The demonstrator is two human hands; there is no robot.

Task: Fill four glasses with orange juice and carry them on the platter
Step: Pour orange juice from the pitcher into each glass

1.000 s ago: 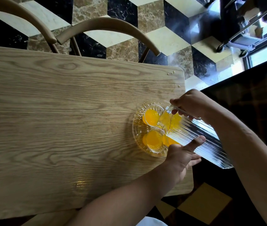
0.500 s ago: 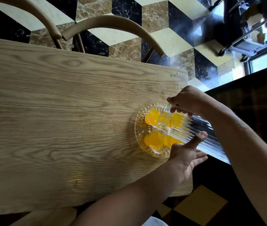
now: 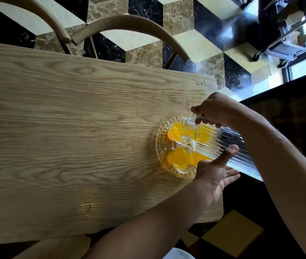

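A clear glass platter point(image 3: 160, 146) sits near the right end of the wooden table point(image 3: 73, 128). On it stand small glasses of orange juice: one at the far left point(image 3: 176, 131), one at the near left point(image 3: 181, 160), and two more seen through the pitcher. A ribbed clear glass pitcher point(image 3: 228, 146) lies tilted over the platter, spout down above the right-hand glasses. My right hand point(image 3: 217, 109) grips its handle from above. My left hand point(image 3: 213, 174) holds its body, thumb on the side and fingers underneath.
Two curved wooden chair backs point(image 3: 129, 25) point(image 3: 45, 15) stand at the table's far edge. A dark counter point(image 3: 288, 109) runs along the right, close to the table's end. A wheeled metal trolley point(image 3: 288, 34) stands on the patterned floor at the far right.
Both hands keep the tilted pitcher over the platter in nearly the same pose. The view has shifted slightly, and my right hand sits a little higher.
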